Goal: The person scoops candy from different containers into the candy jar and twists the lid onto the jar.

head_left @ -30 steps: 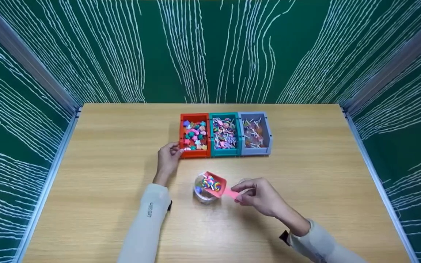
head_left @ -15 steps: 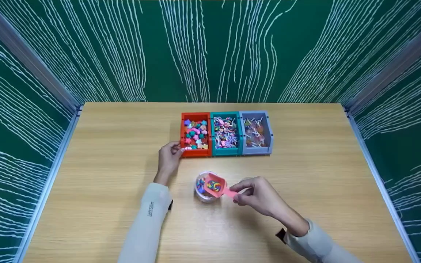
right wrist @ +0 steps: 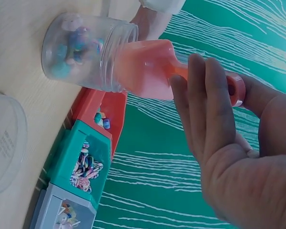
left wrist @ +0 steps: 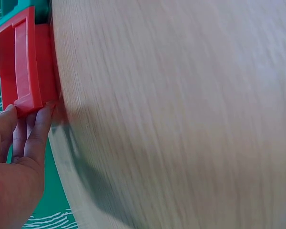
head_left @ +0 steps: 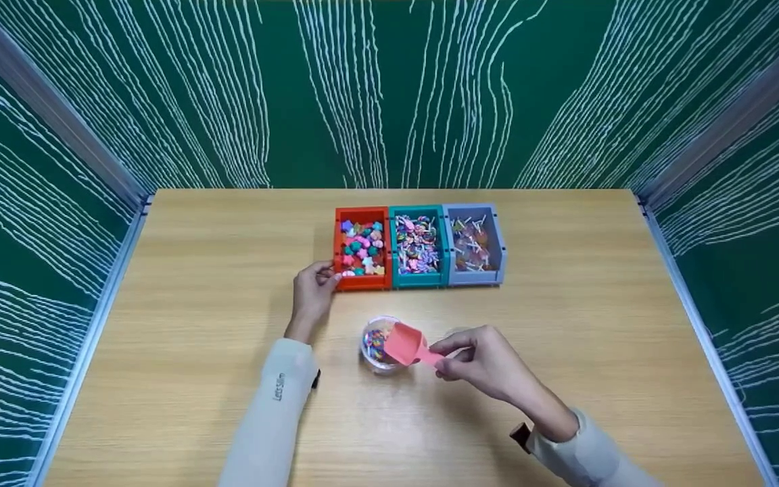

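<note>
My right hand [head_left: 487, 365] pinches the handle of a pink scoop [head_left: 406, 343], tilted at the mouth of a clear jar [head_left: 364, 352]. In the right wrist view the scoop's bowl reaches into the jar's opening, and no candy shows in it. Colourful small pieces [right wrist: 76, 45], some of them swirled, lie inside the jar. With thumb and fingers my left hand [head_left: 313, 294] holds the front left corner of a red bin [left wrist: 27, 62]. That bin has star and round shaped pieces [head_left: 362, 250] in it.
A teal bin [head_left: 418, 279] of striped lollipop pieces and a grey bin [head_left: 476, 278] of clear lollipop pieces adjoin the red one. A clear round lid [right wrist: 7, 143] lies on the table beside the jar. Green walls with white lines surround the table [head_left: 193, 284].
The scoop has tipped toward the jar, and the swirled lollipop pieces have left it. More colourful pieces now show in the jar. My left hand stays at the red bin.
</note>
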### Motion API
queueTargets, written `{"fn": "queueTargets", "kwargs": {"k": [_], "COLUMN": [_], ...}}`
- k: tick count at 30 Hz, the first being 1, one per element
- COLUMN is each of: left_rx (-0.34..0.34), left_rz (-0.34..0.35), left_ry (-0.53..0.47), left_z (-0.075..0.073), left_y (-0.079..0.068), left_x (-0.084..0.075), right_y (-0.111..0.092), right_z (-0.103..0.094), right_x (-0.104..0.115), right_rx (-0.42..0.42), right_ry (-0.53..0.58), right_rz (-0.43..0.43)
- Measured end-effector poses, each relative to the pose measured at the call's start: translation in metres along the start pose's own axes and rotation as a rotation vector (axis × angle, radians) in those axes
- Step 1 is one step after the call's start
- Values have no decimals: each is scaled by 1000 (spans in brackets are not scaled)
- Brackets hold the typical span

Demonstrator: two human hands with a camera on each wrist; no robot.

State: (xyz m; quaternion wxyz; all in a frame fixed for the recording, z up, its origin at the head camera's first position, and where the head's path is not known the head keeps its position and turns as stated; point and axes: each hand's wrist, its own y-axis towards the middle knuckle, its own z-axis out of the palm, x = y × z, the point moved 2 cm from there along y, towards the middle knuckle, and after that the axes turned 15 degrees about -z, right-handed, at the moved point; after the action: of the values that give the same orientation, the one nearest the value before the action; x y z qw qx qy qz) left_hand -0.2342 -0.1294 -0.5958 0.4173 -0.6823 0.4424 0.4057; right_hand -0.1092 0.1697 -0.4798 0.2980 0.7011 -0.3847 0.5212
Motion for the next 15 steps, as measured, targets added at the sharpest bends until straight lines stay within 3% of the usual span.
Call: {"fn": "queueTargets", "kwargs": {"k": [6, 10, 15], "left_rx": [6, 5, -7], "left_rz": [-5, -3, 25], "left_ry": [-12, -16, 14], "left_z": [0, 0, -2], "left_y": [0, 1, 0], "left_x": [0, 0, 0], "right_y": [-9, -14, -15], "right_z": [-5, -2, 4], "right_x": [-7, -17, -32], "right_rx": [-102, -264, -519], "right_ry": [102, 235, 352], "right_rz": [54, 109, 118]}}
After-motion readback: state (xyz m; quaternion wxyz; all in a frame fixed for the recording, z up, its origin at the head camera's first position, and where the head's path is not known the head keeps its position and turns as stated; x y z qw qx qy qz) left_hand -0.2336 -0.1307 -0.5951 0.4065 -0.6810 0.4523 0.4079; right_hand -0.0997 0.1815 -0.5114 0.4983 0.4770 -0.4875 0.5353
